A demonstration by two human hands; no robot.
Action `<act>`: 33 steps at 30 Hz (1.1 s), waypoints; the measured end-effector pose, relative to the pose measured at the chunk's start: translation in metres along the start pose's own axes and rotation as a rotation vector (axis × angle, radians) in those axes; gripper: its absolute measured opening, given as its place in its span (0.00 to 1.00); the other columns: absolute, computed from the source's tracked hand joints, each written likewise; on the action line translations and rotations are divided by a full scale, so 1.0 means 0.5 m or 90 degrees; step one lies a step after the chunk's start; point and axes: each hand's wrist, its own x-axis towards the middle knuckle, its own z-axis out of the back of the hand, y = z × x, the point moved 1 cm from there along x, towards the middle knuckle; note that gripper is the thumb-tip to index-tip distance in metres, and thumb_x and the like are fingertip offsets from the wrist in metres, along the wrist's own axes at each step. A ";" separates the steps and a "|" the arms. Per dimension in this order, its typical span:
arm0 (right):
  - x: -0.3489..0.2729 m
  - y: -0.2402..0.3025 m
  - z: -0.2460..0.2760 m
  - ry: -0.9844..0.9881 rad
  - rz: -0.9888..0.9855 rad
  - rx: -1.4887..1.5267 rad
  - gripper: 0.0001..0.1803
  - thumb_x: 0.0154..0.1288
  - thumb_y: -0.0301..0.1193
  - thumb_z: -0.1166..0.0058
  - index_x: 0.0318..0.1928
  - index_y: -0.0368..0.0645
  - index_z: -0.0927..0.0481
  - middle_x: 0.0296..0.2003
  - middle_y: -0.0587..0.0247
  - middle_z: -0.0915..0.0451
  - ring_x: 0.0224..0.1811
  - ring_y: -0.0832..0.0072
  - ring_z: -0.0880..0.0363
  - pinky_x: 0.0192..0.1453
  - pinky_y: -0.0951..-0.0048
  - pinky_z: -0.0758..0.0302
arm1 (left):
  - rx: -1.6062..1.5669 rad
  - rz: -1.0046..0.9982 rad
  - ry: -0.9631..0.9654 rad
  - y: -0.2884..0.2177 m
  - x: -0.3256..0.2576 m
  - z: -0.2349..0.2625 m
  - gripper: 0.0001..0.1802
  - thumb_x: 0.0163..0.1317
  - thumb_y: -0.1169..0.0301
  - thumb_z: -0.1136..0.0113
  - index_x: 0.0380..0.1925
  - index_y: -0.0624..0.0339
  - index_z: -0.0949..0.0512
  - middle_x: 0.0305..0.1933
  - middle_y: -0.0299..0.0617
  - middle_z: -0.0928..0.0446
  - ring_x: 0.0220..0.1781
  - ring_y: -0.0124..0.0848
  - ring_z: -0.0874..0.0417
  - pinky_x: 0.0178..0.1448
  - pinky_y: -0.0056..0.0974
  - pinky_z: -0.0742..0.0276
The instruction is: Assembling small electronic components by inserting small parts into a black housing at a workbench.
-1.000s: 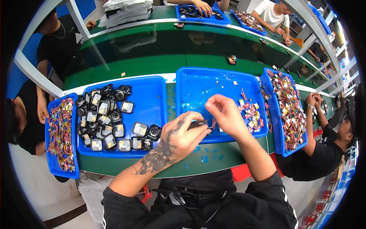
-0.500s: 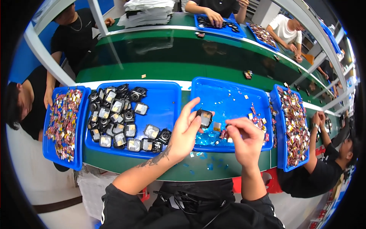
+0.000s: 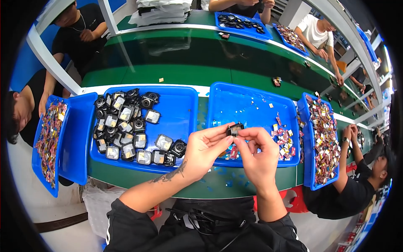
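My left hand (image 3: pixel 205 148) holds a small black watch case (image 3: pixel 236 129) by its side between thumb and fingers, above the near edge of a blue tray (image 3: pixel 239 90). The fingers of my right hand (image 3: pixel 259 153) are bent and pressed to the right edge of that case. Whether a small part is also pinched in them is hidden. In the tray lie small reddish and yellow electronic parts (image 3: pixel 285 145), gathered at the right, and blue film scraps. To the left stands another blue tray (image 3: pixel 178 98) with black watch cases (image 3: pixel 126 112) piled in its left half.
At the right a narrow blue tray (image 3: pixel 308 178) is heaped with small parts. At far left a co-worker's hand (image 3: pixel 43 105) is on a tilted tray of parts (image 3: pixel 50 138), beside another blue tray (image 3: pixel 77 138). Behind runs a green conveyor (image 3: pixel 189 71); other people sit around it.
My right hand has moved left and up to the watch case, which is now tilted. At far left the tray of parts has shifted left and tilted, exposing the blue tray beside it.
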 end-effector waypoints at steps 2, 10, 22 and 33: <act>0.001 -0.008 0.004 0.005 0.022 -0.026 0.05 0.55 0.19 0.37 0.34 0.39 0.17 0.27 0.63 0.18 0.18 0.81 0.33 0.22 0.78 0.35 | 0.009 0.005 0.021 -0.003 -0.001 -0.001 0.21 0.66 0.80 0.44 0.59 0.73 0.29 0.54 0.47 0.21 0.53 0.26 0.20 0.56 0.30 0.24; 0.007 -0.009 0.003 0.012 0.049 -0.045 0.05 0.55 0.20 0.37 0.34 0.39 0.17 0.27 0.64 0.17 0.19 0.79 0.33 0.24 0.77 0.34 | 0.015 0.000 0.039 -0.002 -0.002 -0.004 0.20 0.66 0.81 0.46 0.59 0.74 0.29 0.54 0.48 0.22 0.53 0.29 0.20 0.59 0.34 0.23; 0.013 0.001 0.024 0.060 -0.042 -0.038 0.08 0.54 0.23 0.35 0.27 0.38 0.23 0.18 0.68 0.27 0.19 0.82 0.35 0.25 0.78 0.35 | -0.007 -0.011 0.041 0.013 -0.010 -0.004 0.21 0.67 0.79 0.45 0.60 0.72 0.30 0.53 0.47 0.21 0.52 0.26 0.21 0.57 0.32 0.23; -0.038 -0.028 0.024 0.088 -0.108 0.229 0.14 0.59 0.18 0.38 0.46 0.34 0.23 0.40 0.61 0.20 0.44 0.77 0.19 0.50 0.74 0.18 | -0.010 -0.087 -0.003 -0.015 0.002 -0.011 0.21 0.67 0.80 0.47 0.60 0.67 0.33 0.53 0.50 0.22 0.53 0.31 0.20 0.58 0.34 0.24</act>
